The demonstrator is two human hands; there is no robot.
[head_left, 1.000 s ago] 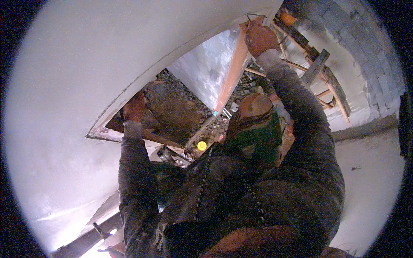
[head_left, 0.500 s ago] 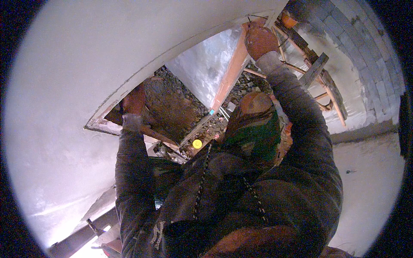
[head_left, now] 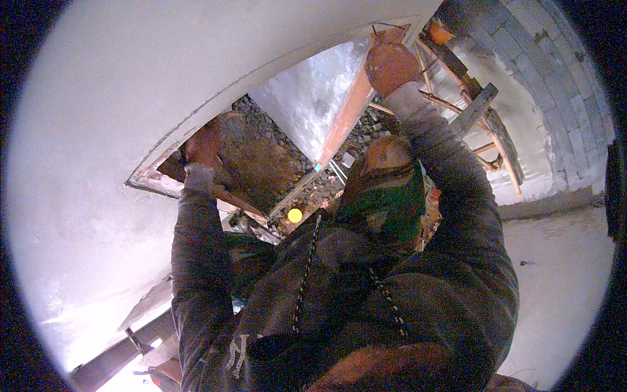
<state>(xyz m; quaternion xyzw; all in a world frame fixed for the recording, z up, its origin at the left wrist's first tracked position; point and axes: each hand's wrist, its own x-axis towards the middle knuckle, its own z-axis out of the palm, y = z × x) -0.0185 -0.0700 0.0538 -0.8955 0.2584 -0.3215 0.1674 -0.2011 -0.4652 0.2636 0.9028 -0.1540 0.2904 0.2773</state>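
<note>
A reddish-brown wooden frame (head_left: 347, 112) stands at an opening in the white plastered wall (head_left: 124, 85). Near the top corner of the opening, my right hand (head_left: 392, 67) is closed around the upper end of the frame, its knuckles toward me and the fingertips hidden. A thin dark rod (head_left: 374, 28) sticks up just beside it. My left hand (head_left: 204, 142) reaches into shadow at the opening's left side and appears closed on the frame there; its fingers are mostly hidden. A small teal patch (head_left: 318, 168) marks the frame's edge.
Rubble (head_left: 372, 124) and brown soil (head_left: 251, 153) cover the ground below. A yellow disc (head_left: 295, 215) lies near my body. At the right, wooden planks (head_left: 475, 110) and poles lean by a grey block wall (head_left: 522, 59), with an orange container (head_left: 439, 31) above.
My right hand has shifted slightly left and down. The view has moved a little; both hands stay at the same places on the frame.
</note>
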